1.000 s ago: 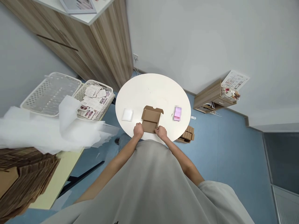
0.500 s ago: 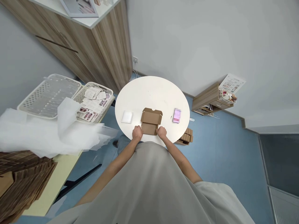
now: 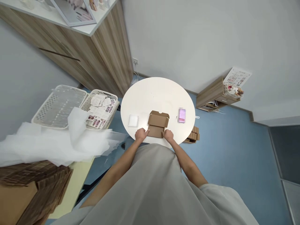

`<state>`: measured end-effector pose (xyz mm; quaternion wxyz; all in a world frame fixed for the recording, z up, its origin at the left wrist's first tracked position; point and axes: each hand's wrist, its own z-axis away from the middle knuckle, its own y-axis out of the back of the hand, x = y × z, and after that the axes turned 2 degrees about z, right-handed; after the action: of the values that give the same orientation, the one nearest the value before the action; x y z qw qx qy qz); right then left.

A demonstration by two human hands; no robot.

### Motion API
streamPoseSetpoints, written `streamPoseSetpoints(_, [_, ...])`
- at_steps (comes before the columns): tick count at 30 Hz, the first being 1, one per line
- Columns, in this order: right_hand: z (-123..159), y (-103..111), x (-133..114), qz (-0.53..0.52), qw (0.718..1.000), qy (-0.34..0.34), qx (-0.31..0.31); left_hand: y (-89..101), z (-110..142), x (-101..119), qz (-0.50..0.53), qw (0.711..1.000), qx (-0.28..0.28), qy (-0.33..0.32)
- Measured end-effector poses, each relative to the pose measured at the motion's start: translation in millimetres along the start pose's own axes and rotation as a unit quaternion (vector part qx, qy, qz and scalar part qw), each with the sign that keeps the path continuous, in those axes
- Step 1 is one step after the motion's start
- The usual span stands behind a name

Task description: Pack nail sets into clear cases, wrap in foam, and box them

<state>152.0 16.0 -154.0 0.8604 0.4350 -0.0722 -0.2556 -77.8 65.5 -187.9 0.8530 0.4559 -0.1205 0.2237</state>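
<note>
A small brown cardboard box (image 3: 157, 124) with its lid flap raised stands near the front edge of the round white table (image 3: 159, 93). My left hand (image 3: 141, 134) presses against the box's left front corner with a finger stretched toward it. My right hand (image 3: 168, 135) grips the right front corner, fingers curled on the cardboard. A white foam pad (image 3: 133, 120) lies left of the box. Right of the box lies a pink packet (image 3: 182, 115).
Two white baskets (image 3: 59, 106) stand at the left, one holding small packets (image 3: 100, 108). White foam sheets (image 3: 56, 142) drape over a stack of flat cardboard (image 3: 30, 187). Folded boxes (image 3: 194, 133) sit on the blue floor by the table. A wooden cabinet (image 3: 100, 50) stands behind.
The camera view shifted slightly, so the table sits further right in frame. My left hand has loosened, a finger now pointing at the box's left corner. The box stays in place.
</note>
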Motion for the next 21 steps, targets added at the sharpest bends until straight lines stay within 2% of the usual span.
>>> streamPoseSetpoints(3, [12,-1,12,-0.033,0.999,-0.016,0.026,26.0,-15,-25,0.008,0.997,0.058,0.041])
streamPoseSetpoints(5, [22,-3,18,-0.068,0.996,-0.029,0.055,44.0,-27,-39,0.037,0.989,0.117,0.085])
streamPoseSetpoints(7, [32,-5,21,-0.099,0.992,-0.040,0.067,58.0,-39,-48,0.049,0.981,0.137,0.127])
streamPoseSetpoints(9, [42,-7,21,-0.123,0.988,-0.054,0.075,66.0,-49,-53,0.045,0.979,0.124,0.156])
streamPoseSetpoints(11, [51,-7,21,-0.140,0.984,-0.069,0.084,68.7,-56,-56,0.034,0.981,0.102,0.162])
streamPoseSetpoints(14, [63,-8,26,-0.163,0.978,-0.088,0.097,68.0,-63,-57,0.012,0.987,0.082,0.137])
streamPoseSetpoints(17, [73,-8,35,-0.181,0.972,-0.102,0.108,66.9,-64,-55,0.003,0.988,0.090,0.129])
streamPoseSetpoints(21, [78,-4,41,-0.192,0.969,-0.102,0.115,65.4,-60,-41,0.033,0.986,0.110,0.118])
